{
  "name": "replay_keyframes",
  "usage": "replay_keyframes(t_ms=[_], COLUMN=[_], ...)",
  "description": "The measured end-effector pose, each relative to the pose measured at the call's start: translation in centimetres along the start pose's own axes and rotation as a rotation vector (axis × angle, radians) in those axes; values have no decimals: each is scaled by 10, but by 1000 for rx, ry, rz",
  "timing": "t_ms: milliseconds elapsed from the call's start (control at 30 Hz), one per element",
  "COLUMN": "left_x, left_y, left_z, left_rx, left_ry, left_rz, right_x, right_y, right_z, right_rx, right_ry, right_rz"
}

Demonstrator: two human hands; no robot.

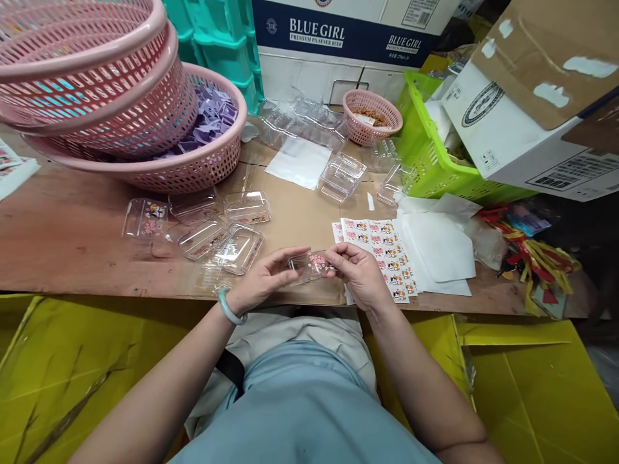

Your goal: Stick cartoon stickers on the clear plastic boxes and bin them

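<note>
While pinched at both ends, clear plastic box (pixel 309 265) spans left hand (pixel 264 281), right hand (pixel 360 276), fingers closed.

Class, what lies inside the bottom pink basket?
Purple pieces fill the bottom pink basket. The stacked pink baskets resting in it cover most of them.

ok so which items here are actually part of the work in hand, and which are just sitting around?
In use:
- clear box, held by left hand and right hand
- sticker sheet
- stickered boxes
- unstickered boxes

Lying about:
- pink baskets
- small pink basket
- green crate
- beer carton
- ribbon scraps
</note>
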State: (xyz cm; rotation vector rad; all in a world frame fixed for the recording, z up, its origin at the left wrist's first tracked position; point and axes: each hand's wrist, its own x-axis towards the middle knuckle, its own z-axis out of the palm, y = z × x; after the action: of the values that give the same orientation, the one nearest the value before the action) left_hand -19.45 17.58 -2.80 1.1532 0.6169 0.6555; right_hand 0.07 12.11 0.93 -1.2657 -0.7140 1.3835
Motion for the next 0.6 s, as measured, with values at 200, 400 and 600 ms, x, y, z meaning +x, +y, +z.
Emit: replay_keyframes(t_ms=[200, 400, 600], left_x=[1, 4, 7], left_y=[3, 4, 2], left_z=[0, -8, -10], left_rx=[-110, -101, -127], left_ry=[-129, -182, -205], left_rz=[-44, -50, -68], right_x=[-4, -5, -7], right_y=[-9, -12, -15], right_z=[-4, 0, 7], right_rx=[-166, -285, -373], right_ry=[-44, -46, -41], right_rz=[10, 15, -23])
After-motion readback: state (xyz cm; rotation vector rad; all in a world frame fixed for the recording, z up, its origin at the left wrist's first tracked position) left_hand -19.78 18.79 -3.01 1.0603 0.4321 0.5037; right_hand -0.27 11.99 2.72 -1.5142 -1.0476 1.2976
